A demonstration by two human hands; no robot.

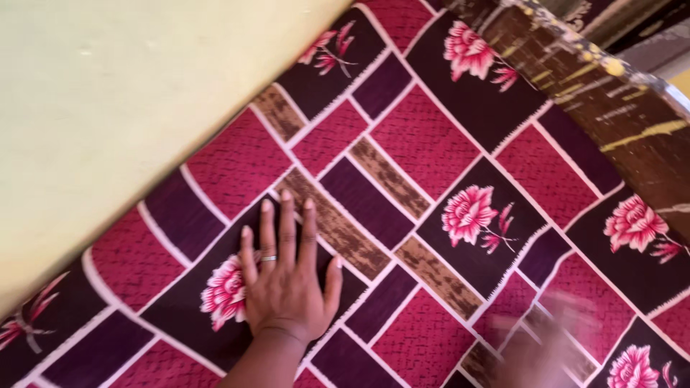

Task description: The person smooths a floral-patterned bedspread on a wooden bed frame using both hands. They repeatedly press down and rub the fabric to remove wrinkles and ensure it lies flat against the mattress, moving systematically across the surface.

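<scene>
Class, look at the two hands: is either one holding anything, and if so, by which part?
Nothing is held. The left hand lies flat, fingers spread, on the patterned bedsheet. The right hand is a blur over the sheet; no grasp is visible.

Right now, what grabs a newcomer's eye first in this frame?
The patterned sheet, red and dark purple blocks with pink flowers, fills most of the view. The left hand lies flat on it at lower centre, fingers spread, a ring on one finger. The right hand is a blur at lower right; a pale yellow wall takes the upper left, and a dark wooden board edges the upper right.
</scene>
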